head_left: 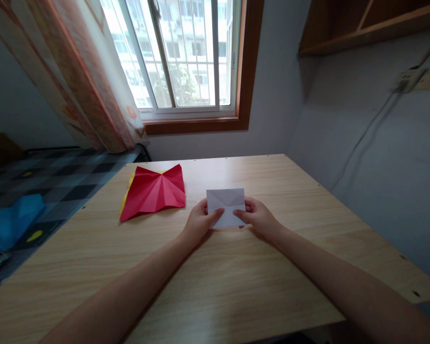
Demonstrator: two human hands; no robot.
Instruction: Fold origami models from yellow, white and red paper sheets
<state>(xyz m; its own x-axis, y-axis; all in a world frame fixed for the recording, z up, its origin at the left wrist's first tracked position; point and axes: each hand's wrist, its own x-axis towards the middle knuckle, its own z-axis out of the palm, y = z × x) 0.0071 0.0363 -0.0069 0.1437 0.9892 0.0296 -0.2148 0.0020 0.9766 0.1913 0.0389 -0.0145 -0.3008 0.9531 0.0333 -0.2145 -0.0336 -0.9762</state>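
White folded paper (225,204), unmarked, pinched by left hand (199,222) and right hand (260,219) fingers.

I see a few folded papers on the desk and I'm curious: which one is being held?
The white paper, pinched between the left hand and right hand. The red paper lies untouched to the left, over a yellow sheet.

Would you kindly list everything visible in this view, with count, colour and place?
white folded paper: one, white, mid-table, held at both sides
red creased paper: one, red, left of the white paper
yellow paper: one, yellow, mostly hidden beneath the red paper
table: one, light wood
window: one, brown frame, behind the table
curtain: one, patterned, left of window
shelf: one, wooden, upper right
wall socket: one, right wall
left hand: on paper's left edge
right hand: on paper's right edge
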